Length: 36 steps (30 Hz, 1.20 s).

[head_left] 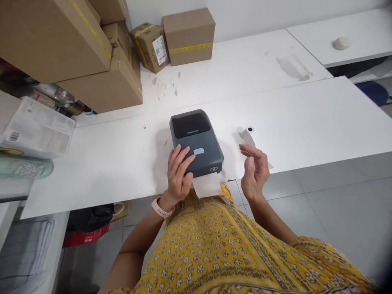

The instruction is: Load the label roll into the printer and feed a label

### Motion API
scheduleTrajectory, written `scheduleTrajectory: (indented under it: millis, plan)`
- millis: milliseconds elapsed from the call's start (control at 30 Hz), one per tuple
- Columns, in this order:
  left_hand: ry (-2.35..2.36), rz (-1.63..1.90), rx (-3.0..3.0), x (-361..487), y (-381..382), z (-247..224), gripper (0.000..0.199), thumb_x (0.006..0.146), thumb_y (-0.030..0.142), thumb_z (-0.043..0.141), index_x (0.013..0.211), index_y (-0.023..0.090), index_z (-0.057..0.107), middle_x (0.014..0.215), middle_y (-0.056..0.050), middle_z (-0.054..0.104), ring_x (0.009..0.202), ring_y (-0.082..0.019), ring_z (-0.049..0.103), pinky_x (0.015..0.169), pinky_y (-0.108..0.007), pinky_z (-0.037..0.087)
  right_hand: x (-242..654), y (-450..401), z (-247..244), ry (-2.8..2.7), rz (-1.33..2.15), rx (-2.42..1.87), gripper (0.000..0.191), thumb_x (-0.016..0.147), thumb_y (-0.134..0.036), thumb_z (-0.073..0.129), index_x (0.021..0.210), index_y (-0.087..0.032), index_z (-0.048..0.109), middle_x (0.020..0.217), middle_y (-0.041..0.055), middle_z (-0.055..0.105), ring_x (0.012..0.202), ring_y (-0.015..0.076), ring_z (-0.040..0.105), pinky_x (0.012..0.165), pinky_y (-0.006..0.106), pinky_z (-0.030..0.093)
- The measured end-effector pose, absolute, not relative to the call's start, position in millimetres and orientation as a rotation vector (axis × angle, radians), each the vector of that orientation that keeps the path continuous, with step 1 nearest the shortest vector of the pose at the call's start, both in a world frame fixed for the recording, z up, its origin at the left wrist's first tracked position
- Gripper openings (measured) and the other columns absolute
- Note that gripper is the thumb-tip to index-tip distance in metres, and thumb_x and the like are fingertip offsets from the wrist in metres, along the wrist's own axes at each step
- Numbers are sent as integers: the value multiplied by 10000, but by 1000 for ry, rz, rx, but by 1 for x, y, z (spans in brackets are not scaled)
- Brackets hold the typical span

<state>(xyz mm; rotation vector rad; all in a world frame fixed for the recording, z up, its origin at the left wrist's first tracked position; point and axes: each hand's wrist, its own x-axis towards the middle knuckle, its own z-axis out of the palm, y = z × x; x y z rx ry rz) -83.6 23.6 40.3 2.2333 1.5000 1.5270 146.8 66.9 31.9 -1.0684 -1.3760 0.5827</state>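
A dark grey label printer [203, 143] with a black window and a light blue button stands near the front edge of the white table. My left hand [179, 173] rests on its lid at the left front corner, fingers stretched out and touching it. A white strip of paper [207, 185] hangs out of the printer's front, over the table edge. To the right of the printer, my right hand [255, 169] hovers with fingers extended, holding nothing that I can see. Just beyond it lies a small paper roll [250, 130], its loose end partly hidden behind the hand.
Cardboard boxes [188, 34] stand along the wall at the back left, with larger ones [98, 90] stacked nearer. A white carton [43, 124] and a green bottle-like item [26, 167] sit at the far left. A whitish round object [342, 43] lies back right.
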Motion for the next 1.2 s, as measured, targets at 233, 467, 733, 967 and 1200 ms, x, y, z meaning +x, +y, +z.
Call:
scheduleTrajectory:
  millis: [233,467,733,967,1200]
  plan:
    - [1571,1794,2163,-64,20,1,432,1067,215,328,1405,226,597,1506,-92,615,1557,-277,429,1264,-579,399,120,75,22,-1351,1372,-1099,672,975,-679,579,1565,-405,408,1707,53,396,1591,305,365,1293,614,333]
    - [1646,1792,2125,-61,16,-18,400,1062,252,338,1349,247,617,1430,-92,657,1541,-286,450,1246,-608,415,124,81,11,-1286,1587,-1055,885,868,-661,742,1608,-406,330,1674,88,452,1575,332,398,1288,666,314]
    - [1700,1775,2033,-65,17,-25,337,1055,412,401,1164,256,679,1285,-95,710,1441,-296,547,1205,-595,434,124,87,8,-1338,1520,-1059,848,864,-652,746,1589,-408,379,1604,87,535,1540,345,442,1256,671,361]
    - [1659,1453,1252,-79,-42,-11,501,979,635,483,727,222,609,717,-36,590,682,-183,567,691,-357,501,117,88,5,-1329,1463,-1023,776,865,-695,700,1533,-373,472,1643,67,478,1527,344,446,1291,605,334]
    - [1271,903,1095,-58,-34,14,572,901,670,622,645,160,647,574,-9,564,535,-124,470,534,-272,398,115,88,3,-1343,1438,-1003,742,877,-686,689,1518,-374,480,1638,50,486,1516,313,457,1290,562,359]
